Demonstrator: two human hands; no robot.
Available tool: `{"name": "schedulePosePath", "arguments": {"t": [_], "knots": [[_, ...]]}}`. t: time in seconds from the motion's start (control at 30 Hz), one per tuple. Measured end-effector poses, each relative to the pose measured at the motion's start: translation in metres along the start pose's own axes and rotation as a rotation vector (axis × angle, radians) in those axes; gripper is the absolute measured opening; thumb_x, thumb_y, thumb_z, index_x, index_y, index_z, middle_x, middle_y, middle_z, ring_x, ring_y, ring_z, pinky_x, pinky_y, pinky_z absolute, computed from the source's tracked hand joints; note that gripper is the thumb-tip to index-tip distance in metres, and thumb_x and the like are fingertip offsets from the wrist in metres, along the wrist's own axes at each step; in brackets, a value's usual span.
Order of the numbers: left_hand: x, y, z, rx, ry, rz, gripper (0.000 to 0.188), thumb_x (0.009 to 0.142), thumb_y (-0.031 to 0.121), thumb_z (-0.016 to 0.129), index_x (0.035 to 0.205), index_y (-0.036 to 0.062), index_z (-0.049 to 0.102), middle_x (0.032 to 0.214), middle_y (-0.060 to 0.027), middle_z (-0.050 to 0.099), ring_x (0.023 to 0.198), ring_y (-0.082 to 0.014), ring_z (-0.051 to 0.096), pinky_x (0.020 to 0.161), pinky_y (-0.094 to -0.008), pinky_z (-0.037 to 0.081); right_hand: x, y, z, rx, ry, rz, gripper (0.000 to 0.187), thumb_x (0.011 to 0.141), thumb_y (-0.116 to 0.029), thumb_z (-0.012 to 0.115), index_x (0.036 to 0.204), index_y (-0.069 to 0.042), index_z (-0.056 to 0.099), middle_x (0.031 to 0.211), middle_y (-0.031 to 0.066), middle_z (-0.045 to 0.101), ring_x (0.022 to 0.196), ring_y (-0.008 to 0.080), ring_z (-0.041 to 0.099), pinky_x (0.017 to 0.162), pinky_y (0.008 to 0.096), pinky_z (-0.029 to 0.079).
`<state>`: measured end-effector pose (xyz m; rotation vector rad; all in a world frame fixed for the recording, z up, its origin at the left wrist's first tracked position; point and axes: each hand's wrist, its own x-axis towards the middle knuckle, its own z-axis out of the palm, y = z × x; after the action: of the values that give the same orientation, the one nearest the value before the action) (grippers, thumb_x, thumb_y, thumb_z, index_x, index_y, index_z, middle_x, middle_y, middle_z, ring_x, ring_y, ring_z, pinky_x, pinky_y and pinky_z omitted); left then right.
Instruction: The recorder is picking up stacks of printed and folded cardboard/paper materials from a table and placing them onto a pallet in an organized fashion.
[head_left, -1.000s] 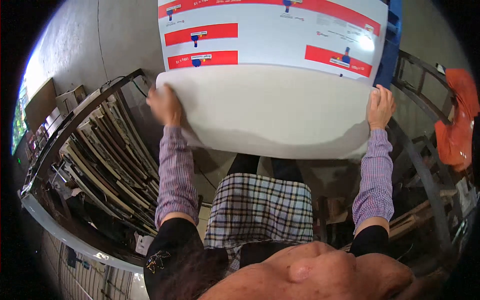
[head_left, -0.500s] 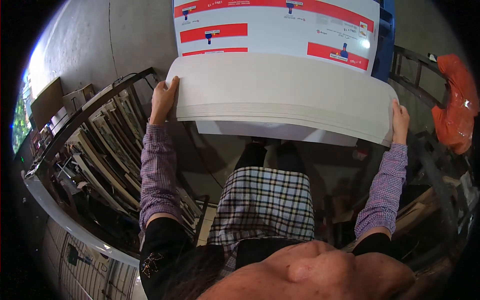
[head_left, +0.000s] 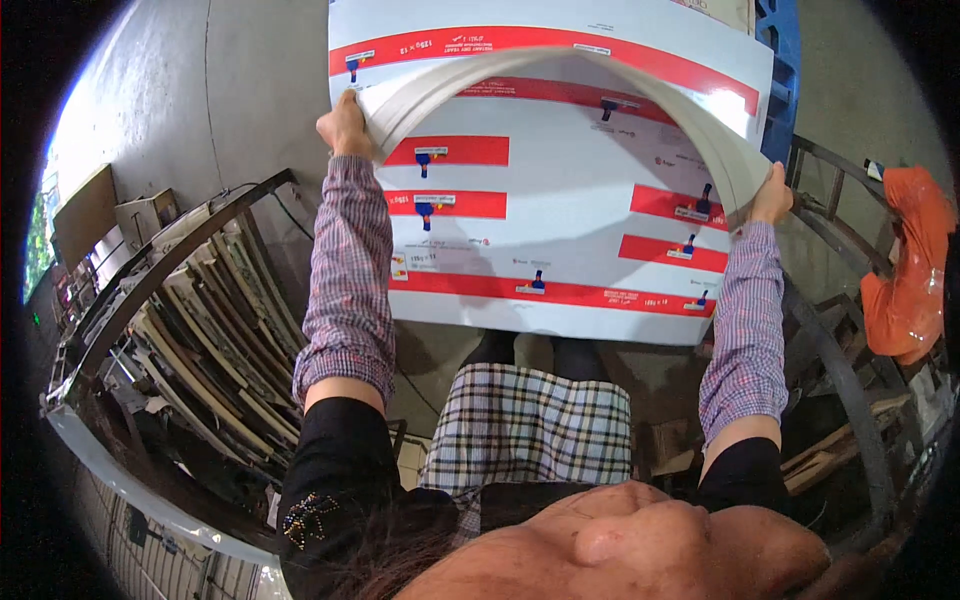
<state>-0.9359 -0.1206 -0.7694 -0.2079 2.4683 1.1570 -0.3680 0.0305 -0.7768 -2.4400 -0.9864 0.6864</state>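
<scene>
1. Left hand (head_left: 343,122) pinching the near-left corner of a thick wad of white sheets (head_left: 690,110), fingers closed tight on the edge.
2. Right hand (head_left: 772,196) gripping the wad's right edge, fingers wrapped around it.
3. Wad bowed up in an arch above the printed stack (head_left: 550,240), still joined at the far end.
4. Judged about halfway: lifted and curled, not yet turned over or carried off.
5. Printed top sheet: white, with red bars and small blue marks, in rows.
6. Orange bag (head_left: 905,270) at right; rack of boards (head_left: 190,330) at left.

White sheets (head_left: 560,240), red bands
</scene>
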Motion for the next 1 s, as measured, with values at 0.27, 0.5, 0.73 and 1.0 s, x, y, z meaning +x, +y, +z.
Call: {"name": "schedulePosePath", "arguments": {"t": [0.27, 0.5, 0.73, 1.0], "knots": [[-0.025, 0.027, 0.019, 0.251, 0.052, 0.050, 0.053, 0.069, 0.024, 0.067, 0.100, -0.0184, 0.057, 0.103, -0.0255, 0.062, 0.096, -0.0307, 0.061, 0.078, -0.0348, 0.048, 0.053, 0.008, 0.002, -0.054, 0.071, 0.023, 0.072, 0.076, -0.053, 0.061, 0.098, 0.015, 0.060, 0.103, 0.0290, 0.061, 0.095, 0.0392, 0.059, 0.083, 0.0423, 0.043], [-0.008, 0.016, -0.118, 0.700, -0.665, 0.447, 0.045, 0.080, 0.033, 0.056, 0.078, -0.0107, 0.063, 0.070, -0.0140, 0.064, 0.061, -0.0222, 0.060, 0.055, -0.0387, 0.048, 0.043, 0.058, -0.134, -0.109, -0.357, -0.248, 0.067, 0.077, -0.055, 0.063, 0.099, 0.008, 0.058, 0.101, 0.0223, 0.060, 0.096, 0.0310, 0.057, 0.085, 0.0418, 0.042], [-0.086, 0.016, -0.269, 1.669, -0.865, 1.163, 0.024, 0.081, 0.024, 0.053, 0.075, 0.0041, 0.066, 0.074, -0.0147, 0.066, 0.064, -0.0287, 0.064, 0.055, -0.0387, 0.051, -0.064, 0.079, -0.228, 0.000, -0.563, 0.045, 0.032, 0.070, -0.022, 0.075, 0.076, 0.005, 0.058, 0.077, 0.0090, 0.061, 0.071, 0.0172, 0.057, 0.064, 0.0338, 0.045], [-0.183, -0.019, -0.414, 0.339, -0.357, 0.090, 0.037, 0.068, 0.027, 0.070, 0.067, -0.0084, 0.058, 0.066, -0.0094, 0.060, 0.061, -0.0157, 0.054, 0.055, -0.0329, 0.042, -0.236, 0.166, -0.424, 0.231, -0.281, 0.204, 0.024, 0.067, -0.015, 0.073, 0.060, -0.001, 0.054, 0.064, 0.0026, 0.053, 0.061, 0.0114, 0.048, 0.053, 0.0311, 0.038]]}}
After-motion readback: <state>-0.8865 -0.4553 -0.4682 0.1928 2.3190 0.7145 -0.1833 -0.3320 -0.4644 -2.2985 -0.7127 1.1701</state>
